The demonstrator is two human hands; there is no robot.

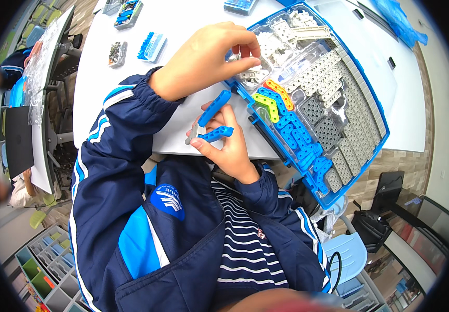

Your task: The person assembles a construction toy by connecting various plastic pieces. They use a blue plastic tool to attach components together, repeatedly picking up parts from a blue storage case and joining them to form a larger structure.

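Note:
My right hand [229, 148] holds a small building-block assembly at the table's near edge. The assembly has two blue beams [214, 108] standing apart from a grey connector piece [195, 131]. My left hand [214, 54] is curled over the left side of an open blue parts case [382, 136], above a clear compartment of small white-grey pieces [252, 78]. Its thumb and fingers come close together; what lies between them, if anything, cannot be made out. Beside it in the case are a yellow-green bent beam [267, 106], a red-orange one [279, 94] and several blue beams [293, 132].
Grey beams and plates [326, 134] fill the case's right side. On the white table [97, 62] stand small clear boxes of parts [152, 47]. A blue plastic bag [399, 23] lies at the far right. A light-blue chair [345, 255] is at the lower right. People sit at another table on the left.

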